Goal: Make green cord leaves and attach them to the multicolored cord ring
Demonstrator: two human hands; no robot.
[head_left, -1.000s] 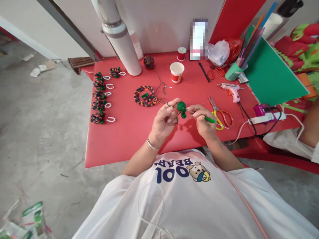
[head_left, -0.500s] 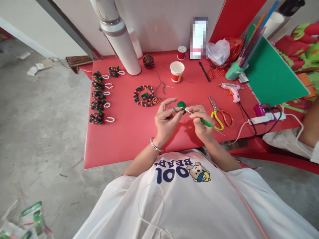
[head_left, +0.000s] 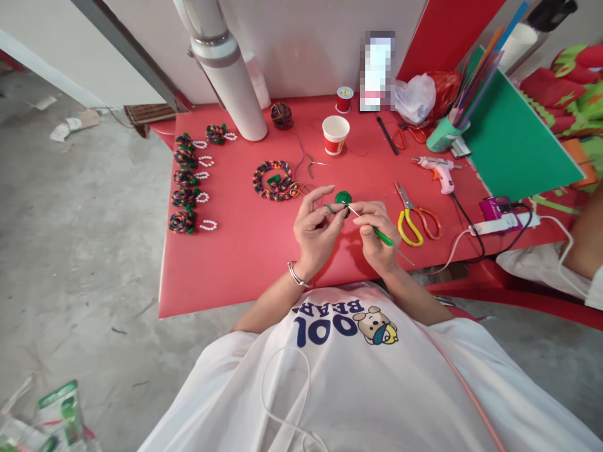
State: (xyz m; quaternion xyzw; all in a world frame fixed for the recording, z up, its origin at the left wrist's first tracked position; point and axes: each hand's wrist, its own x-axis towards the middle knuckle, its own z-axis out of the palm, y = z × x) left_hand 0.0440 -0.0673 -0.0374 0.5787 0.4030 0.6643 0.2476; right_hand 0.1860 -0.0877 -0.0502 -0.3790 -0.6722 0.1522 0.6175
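Note:
Green yarn crochet work (head_left: 343, 198) is pinched in my left hand (head_left: 316, 230), and a green strand loops round one of its fingers. My right hand (head_left: 378, 237) grips a crochet hook (head_left: 383, 236) with a green handle. The hook's metal tip meets the near edge of the green piece, between both hands' fingertips. Left of and beyond my hands, a coiled multicoloured crocheted strip (head_left: 264, 171) lies on the red table (head_left: 226, 263). A loose yarn end on a needle (head_left: 320, 164) rests beyond the hands.
Scissors (head_left: 409, 213), a pink glue gun (head_left: 437, 171) and a power strip (head_left: 506, 223) lie on the right. A paper cup (head_left: 335, 136) and a yarn ball (head_left: 281, 115) stand farther back. Several crocheted pieces with bead loops (head_left: 181, 221) line the left edge, near a tall white flask (head_left: 235, 88).
My right hand has shifted left and the hook's handle end has moved nearer the green piece. The left hand has hardly moved.

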